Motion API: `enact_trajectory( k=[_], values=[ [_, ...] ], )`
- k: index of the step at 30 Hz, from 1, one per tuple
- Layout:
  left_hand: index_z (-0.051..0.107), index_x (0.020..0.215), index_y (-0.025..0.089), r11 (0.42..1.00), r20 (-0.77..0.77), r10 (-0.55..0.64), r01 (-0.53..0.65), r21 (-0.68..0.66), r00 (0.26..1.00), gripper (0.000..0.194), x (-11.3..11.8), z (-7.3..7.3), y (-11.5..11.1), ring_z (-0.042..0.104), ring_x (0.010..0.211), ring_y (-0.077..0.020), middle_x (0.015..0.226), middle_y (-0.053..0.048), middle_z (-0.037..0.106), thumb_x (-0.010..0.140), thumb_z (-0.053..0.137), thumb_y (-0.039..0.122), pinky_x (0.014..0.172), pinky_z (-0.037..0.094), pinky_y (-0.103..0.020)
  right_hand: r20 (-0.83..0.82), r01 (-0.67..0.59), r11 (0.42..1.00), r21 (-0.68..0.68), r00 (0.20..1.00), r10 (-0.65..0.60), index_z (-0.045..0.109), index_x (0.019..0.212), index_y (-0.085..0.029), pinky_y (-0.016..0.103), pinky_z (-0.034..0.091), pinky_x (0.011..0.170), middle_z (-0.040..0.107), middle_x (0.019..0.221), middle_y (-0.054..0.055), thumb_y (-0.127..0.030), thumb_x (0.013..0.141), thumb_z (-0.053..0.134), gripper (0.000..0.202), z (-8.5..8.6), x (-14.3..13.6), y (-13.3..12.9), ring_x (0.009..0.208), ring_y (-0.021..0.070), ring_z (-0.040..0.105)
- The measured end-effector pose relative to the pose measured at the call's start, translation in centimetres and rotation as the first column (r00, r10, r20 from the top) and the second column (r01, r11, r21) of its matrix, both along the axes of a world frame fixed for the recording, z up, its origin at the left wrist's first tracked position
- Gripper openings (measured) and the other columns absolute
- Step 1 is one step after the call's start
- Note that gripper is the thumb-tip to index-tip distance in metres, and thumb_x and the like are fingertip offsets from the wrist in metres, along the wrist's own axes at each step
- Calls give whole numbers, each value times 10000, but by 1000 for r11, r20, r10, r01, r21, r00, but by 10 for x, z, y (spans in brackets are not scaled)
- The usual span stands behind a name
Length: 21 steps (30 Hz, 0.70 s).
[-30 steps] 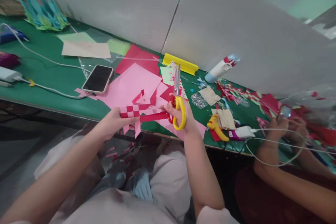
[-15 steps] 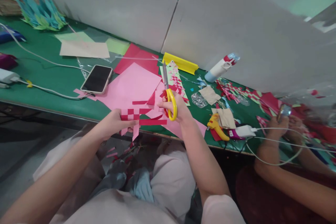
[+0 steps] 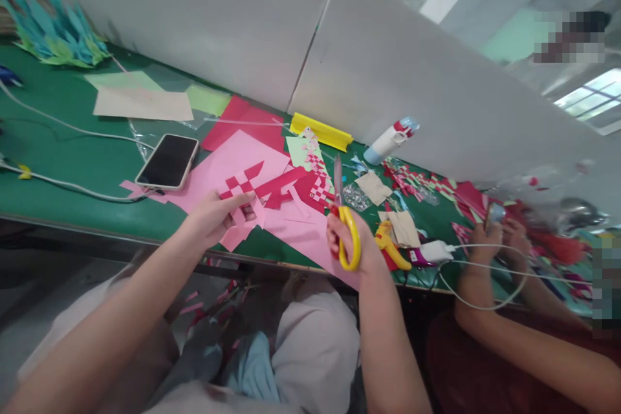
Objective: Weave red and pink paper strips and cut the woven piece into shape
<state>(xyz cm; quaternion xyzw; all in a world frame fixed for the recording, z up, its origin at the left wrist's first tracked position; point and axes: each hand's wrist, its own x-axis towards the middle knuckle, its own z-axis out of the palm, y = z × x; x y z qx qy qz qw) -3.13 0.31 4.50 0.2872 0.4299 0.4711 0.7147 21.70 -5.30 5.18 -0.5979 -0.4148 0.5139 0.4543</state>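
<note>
My left hand (image 3: 213, 217) pinches a woven piece of red and pink paper strips (image 3: 241, 186) over the table's front edge. Yellow-and-red-handled scissors (image 3: 348, 239) are in my right hand (image 3: 361, 242), blades pointing up and away from the woven piece. Pink paper sheets (image 3: 237, 155) lie beneath and behind the woven piece, with a red sheet (image 3: 233, 113) further back. Between my hands are loose red and pink strips (image 3: 295, 197). Finished-looking checkered paper pieces (image 3: 317, 171) rest just behind them.
A phone (image 3: 167, 162) and white cables lie left. A yellow tray-like strip (image 3: 320, 132) and a bottle (image 3: 391, 141) are near the wall. At right are a yellow glue gun (image 3: 392, 246), a white power bank (image 3: 435, 251) and another person's hands (image 3: 488, 239) holding a phone.
My right hand has moved right with the scissors, away from the woven piece. My left hand has tilted the woven piece and raised it slightly. The camera view has shifted a little.
</note>
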Motion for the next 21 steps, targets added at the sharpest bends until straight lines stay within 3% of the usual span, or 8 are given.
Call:
enact_trajectory(
  k=[4,8,15,21],
  values=[
    [655,773,111,998,93,55,-53,-21,994,113,4,-5,4,614,557,-104,669,-21,663,702,738,135,573,544,-216,-338,1,998,-62,941,-22,506,1025,-259,166,240,355,434,642,-84,-505,618,773,546,-34,-26,-37,422,53,336],
    [641,765,112,996,125,83,-79,-39,989,83,1,-16,2,596,531,-89,638,-3,636,732,715,127,525,531,-187,-414,-53,987,-154,910,-16,530,1019,-273,181,254,404,431,689,-59,-454,646,767,478,-57,-56,-60,472,65,342],
    [645,764,112,998,98,68,-67,-17,993,160,-2,-24,-11,604,537,-95,636,-5,645,706,763,202,521,530,-179,-503,-115,987,-117,863,41,522,1083,-307,183,255,450,441,801,-39,-424,697,759,469,-66,-97,-65,535,67,344],
    [648,812,122,997,80,76,-75,-17,994,239,-6,-25,-18,615,542,-101,657,5,648,665,802,230,464,507,-165,-567,-120,992,-49,820,71,525,1101,-293,190,326,456,468,810,-21,-436,673,767,512,-73,-112,-59,572,76,395]
  ],
)
